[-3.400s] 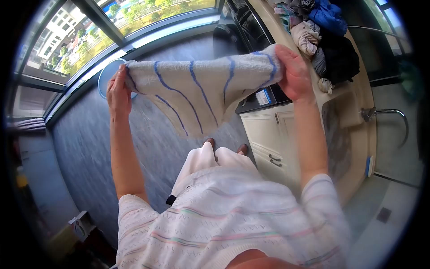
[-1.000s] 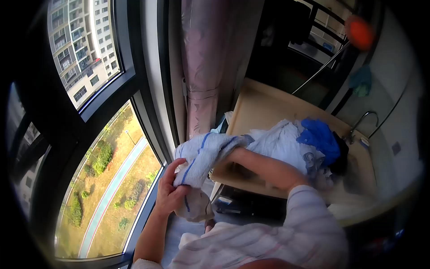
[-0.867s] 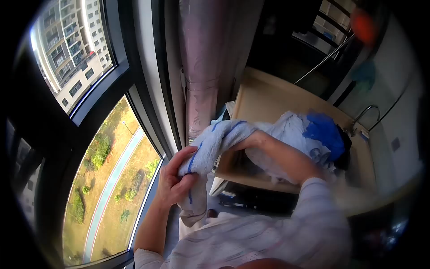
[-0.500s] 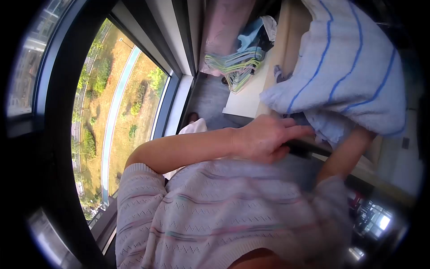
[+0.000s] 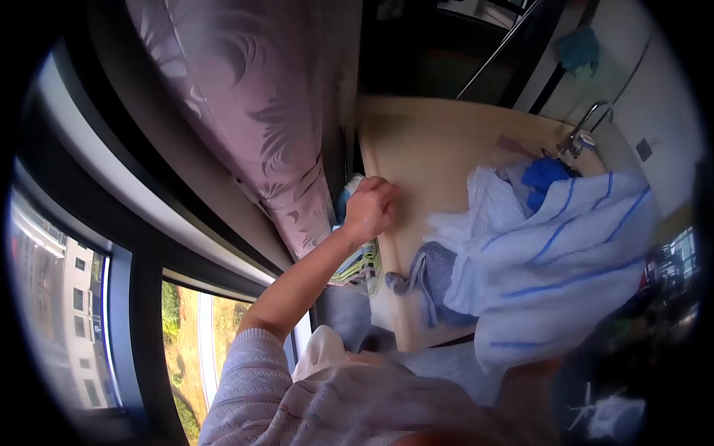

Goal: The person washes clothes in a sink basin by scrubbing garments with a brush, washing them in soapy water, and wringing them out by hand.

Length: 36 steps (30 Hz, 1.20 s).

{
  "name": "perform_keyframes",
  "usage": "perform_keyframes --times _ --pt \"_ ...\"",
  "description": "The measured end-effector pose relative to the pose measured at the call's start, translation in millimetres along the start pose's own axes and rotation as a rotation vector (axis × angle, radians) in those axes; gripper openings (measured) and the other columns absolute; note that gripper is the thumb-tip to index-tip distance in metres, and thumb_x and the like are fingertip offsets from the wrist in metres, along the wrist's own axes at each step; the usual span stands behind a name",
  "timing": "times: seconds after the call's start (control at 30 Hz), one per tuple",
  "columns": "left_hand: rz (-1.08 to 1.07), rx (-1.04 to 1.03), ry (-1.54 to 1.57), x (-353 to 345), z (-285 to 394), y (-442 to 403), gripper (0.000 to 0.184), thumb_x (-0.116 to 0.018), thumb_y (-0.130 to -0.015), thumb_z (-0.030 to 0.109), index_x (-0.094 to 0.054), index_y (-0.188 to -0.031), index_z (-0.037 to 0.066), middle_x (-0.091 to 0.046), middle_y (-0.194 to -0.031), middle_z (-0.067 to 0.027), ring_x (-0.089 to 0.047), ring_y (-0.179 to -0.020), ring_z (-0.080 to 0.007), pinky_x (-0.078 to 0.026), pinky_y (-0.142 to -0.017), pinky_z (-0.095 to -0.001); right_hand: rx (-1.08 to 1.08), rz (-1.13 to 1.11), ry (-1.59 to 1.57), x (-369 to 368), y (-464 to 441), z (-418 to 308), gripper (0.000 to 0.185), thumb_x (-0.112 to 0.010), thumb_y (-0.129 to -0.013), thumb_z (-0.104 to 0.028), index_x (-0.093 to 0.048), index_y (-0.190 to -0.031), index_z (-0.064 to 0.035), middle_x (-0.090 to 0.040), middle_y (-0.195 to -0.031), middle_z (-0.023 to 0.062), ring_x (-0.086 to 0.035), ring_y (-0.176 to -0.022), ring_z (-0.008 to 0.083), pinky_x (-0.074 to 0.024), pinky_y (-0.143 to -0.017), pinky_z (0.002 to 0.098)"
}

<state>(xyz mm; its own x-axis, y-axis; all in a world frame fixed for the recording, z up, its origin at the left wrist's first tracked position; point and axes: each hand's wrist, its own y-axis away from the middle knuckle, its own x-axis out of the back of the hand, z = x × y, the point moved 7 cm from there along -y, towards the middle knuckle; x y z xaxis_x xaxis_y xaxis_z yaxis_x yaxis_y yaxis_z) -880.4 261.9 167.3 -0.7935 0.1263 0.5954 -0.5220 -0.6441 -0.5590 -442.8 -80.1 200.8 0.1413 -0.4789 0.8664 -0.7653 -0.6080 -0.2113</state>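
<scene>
My left hand (image 5: 372,212) is above the front edge of the wooden counter, its fingers curled in and blurred; nothing shows in them. Just beneath it are a pale blue cloth (image 5: 346,201) and a bunch of green and pastel clothes hangers (image 5: 358,266). A white towel with blue stripes (image 5: 565,260) hangs over my right forearm (image 5: 526,383) and covers my right hand, so its fingers are hidden. Beside the towel lie a sheer white plastic bag (image 5: 491,204), a bright blue cloth (image 5: 547,178) and a grey-blue garment (image 5: 439,275).
The wooden counter (image 5: 424,141) has a metal faucet (image 5: 587,130) at its far right corner. A pink patterned curtain or cover (image 5: 260,111) stands at the left, beside the window (image 5: 197,349). A teal cloth (image 5: 579,52) hangs on the wall.
The view has swung toward the counter and faucet. My left hand has moved away from the towel to the counter's edge near the hangers, its fingers more curled. The towel sits lower in view.
</scene>
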Motion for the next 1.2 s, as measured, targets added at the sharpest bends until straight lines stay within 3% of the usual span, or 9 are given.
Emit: perform_keyframes --times 0.23,0.43,0.6,0.77,0.93,1.03,1.2 --pt "-0.228 0.087 -0.335 -53.4 -64.5 -74.2 0.029 -0.057 -0.073 0.019 -0.063 -0.101 0.015 -0.049 -0.118 -0.0136 -0.04 -0.116 -0.033 -0.035 -0.094 -0.0478 -0.133 0.125 -0.108 -2.2 18.5 1.4 0.045 -0.047 -0.088 -0.027 -0.042 -0.128 -0.0072 -0.044 -0.128 0.0075 -0.04 -0.118 0.0196 -0.0294 -0.098 0.0289" --pt "-0.27 0.081 -0.368 -88.2 -122.7 -110.9 0.039 -0.05 -0.079 0.028 -0.057 -0.115 0.013 -0.041 -0.126 -0.0175 -0.03 -0.124 -0.0351 -0.026 -0.101 -0.052 -0.003 0.233 -0.288 -33.6 6.2 -108.1 0.044 -0.048 -0.087 -0.025 -0.044 -0.126 -0.0061 -0.047 -0.125 0.0083 -0.043 -0.115 0.0196 -0.0319 -0.096 0.0284" --pt "-0.222 0.019 -0.36 -94.2 -120.8 -108.4 0.042 -0.05 -0.079 0.028 -0.052 -0.117 0.01 -0.038 -0.127 -0.0161 -0.027 -0.125 -0.0339 -0.027 -0.096 -0.0569 0.387 0.319 -0.458 -40.3 -15.7 -257.2 0.042 -0.049 -0.087 -0.024 -0.045 -0.125 -0.0052 -0.049 -0.123 0.0089 -0.045 -0.113 0.0196 -0.034 -0.094 0.0279" --pt "-0.242 0.001 -0.387 -97.7 -121.7 -105.8 0.044 -0.051 -0.079 0.029 -0.051 -0.118 0.01 -0.036 -0.128 -0.0173 -0.027 -0.124 -0.0349 -0.025 -0.097 -0.0562 0.863 0.756 -0.618 65.1 -76.0 -404.2 0.041 -0.049 -0.086 -0.022 -0.047 -0.123 -0.0042 -0.051 -0.12 0.0096 -0.048 -0.11 0.0197 -0.0361 -0.092 0.0275" --pt "-0.276 0.053 -0.368 -98.6 -123.1 -105.9 0.046 -0.052 -0.079 0.03 -0.05 -0.12 0.01 -0.034 -0.13 -0.0182 -0.025 -0.125 -0.0356 -0.023 -0.097 -0.0573 1.15 1.095 -0.742 142.1 -174.1 -546.1 0.04 -0.05 -0.086 -0.02 -0.048 -0.122 -0.0033 -0.053 -0.118 0.0102 -0.05 -0.108 0.0197 -0.0382 -0.09 0.027" --pt "-0.296 0.092 -0.324 -93.3 -120.4 -106.8 0.045 -0.053 -0.079 0.03 -0.05 -0.119 0.01 -0.032 -0.132 -0.018 -0.024 -0.126 -0.0354 -0.022 -0.098 -0.0574 1.204 1.04 -0.672 148.7 -258.6 -616.2 0.039 -0.05 -0.085 -0.019 -0.049 -0.121 -0.0028 -0.055 -0.116 0.0106 -0.052 -0.106 0.0197 -0.0394 -0.089 0.0267" --pt "-0.271 0.07 -0.284 -89.6 -120.5 -106.5 0.044 -0.054 -0.079 0.03 -0.051 -0.119 0.012 -0.033 -0.132 -0.0181 -0.024 -0.127 -0.0352 -0.022 -0.099 -0.0564 1.264 0.611 -0.26 112.2 -341.2 -650.2 0.038 -0.051 -0.085 -0.018 -0.051 -0.119 -0.0018 -0.057 -0.114 0.0112 -0.054 -0.104 0.0197 -0.0415 -0.087 0.0263"
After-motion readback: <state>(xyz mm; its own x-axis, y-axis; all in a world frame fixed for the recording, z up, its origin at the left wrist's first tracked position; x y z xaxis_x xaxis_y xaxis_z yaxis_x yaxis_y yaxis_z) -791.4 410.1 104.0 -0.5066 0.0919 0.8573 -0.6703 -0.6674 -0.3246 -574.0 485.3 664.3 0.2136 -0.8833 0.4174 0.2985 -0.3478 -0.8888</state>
